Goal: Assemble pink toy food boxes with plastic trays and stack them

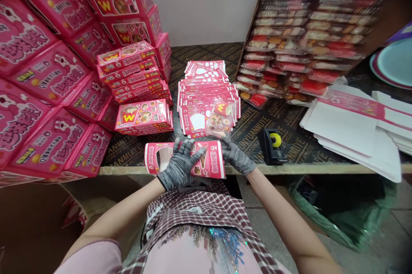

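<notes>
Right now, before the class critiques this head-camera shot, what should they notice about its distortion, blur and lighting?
In the head view, the wide lens makes the pink boxes lean and stretch toward the left edge, the packs at upper right smear with blur, and the light is soft and even, with a slight sheen on the clear packet.

A pink cardboard box (210,161) lies flat on its long side at the front edge of the counter (128,170). It has white parts, small food pictures, and a see-through hole near one end. The left hand (179,164), in a gray glove, sits over the middle with its fingers spread. The right hand (236,156), gloved the same, touches the box's far end.
</notes>
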Demonstrator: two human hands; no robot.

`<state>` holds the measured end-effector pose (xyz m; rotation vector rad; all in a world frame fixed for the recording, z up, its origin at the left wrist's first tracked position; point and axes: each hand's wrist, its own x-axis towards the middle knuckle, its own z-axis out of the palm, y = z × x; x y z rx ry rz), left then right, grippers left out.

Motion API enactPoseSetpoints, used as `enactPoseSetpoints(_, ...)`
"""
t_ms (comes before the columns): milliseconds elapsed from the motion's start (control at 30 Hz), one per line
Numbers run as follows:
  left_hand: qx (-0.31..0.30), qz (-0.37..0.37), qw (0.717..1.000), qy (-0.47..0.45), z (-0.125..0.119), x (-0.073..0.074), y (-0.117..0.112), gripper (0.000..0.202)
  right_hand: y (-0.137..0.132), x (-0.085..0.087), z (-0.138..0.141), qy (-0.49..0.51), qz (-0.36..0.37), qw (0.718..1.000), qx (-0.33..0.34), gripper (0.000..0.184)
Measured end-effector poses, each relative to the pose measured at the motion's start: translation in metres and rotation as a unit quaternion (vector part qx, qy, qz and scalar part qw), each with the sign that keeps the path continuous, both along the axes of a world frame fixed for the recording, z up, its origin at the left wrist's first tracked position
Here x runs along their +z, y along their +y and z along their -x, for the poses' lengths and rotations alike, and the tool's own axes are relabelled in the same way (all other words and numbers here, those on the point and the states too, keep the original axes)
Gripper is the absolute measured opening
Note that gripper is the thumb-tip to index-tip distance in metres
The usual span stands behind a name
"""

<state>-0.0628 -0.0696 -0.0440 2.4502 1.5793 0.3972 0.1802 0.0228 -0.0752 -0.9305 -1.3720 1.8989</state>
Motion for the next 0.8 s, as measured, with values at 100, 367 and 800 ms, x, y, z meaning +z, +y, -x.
enactPoseSetpoints(100,0.026,0.053,0.977,-0.207,-0.007,0.019,0.01,0.127,-0.005,-0.004,0.007,0.011,-0.071,0.995,-0.064,0.08)
enactPoseSetpoints(367,0.007,0.222,0.747,-0.626,-0.029,0.055,0.023,0.089,-0.021,-0.004,0.005,-0.007,-0.093,0.994,-0.055,0.062)
enactPoseSetpoints(800,0.064,0.203,0.792,-0.572,-0.022,-0.023,0.057,0.066,0.017,0.033,-0.025,-0.166,-0.136,0.97,-0.117,0.052)
